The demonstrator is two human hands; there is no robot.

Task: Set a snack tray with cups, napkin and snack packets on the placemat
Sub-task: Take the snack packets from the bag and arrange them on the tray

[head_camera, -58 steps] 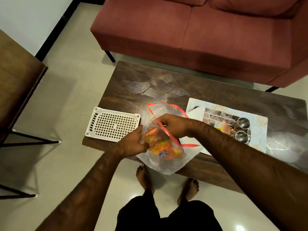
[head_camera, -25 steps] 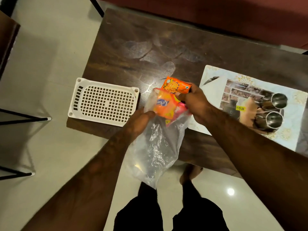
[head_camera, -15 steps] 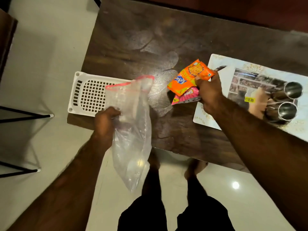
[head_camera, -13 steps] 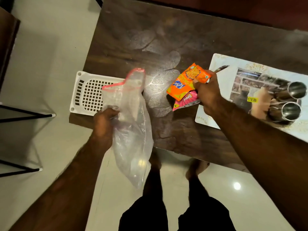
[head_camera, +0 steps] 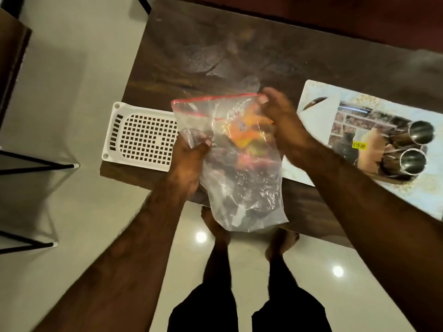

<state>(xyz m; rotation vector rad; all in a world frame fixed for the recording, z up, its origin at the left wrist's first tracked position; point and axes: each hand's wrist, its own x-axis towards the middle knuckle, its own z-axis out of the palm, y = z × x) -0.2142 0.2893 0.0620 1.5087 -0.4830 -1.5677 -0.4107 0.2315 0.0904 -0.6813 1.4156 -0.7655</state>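
Observation:
A clear plastic bag (head_camera: pixel 242 183) with a red zip edge hangs in front of me over the table's near edge. My left hand (head_camera: pixel 189 161) grips its left side and my right hand (head_camera: pixel 280 121) pinches its top right corner. Orange and pink snack packets (head_camera: pixel 247 133) show blurred through the bag; I cannot tell whether they are inside it or on the table behind it. The white perforated tray (head_camera: pixel 141 137) lies to the left. On the right, the printed placemat (head_camera: pixel 371 103) carries a white sheet (head_camera: pixel 318 118) and two steel cups (head_camera: pixel 419 133) (head_camera: pixel 412 161) on their sides.
The dark wooden coffee table (head_camera: pixel 215 44) runs away from me, with a red sofa (head_camera: pixel 311 13) behind it. Black metal legs of other furniture (head_camera: pixel 36 166) stand on the pale floor at the left. My feet (head_camera: pixel 215 226) are under the table's near edge.
My right hand has let go of the snack packets and come left to the bag's top corner. My left hand has swung the bag to the right, in front of the packets.

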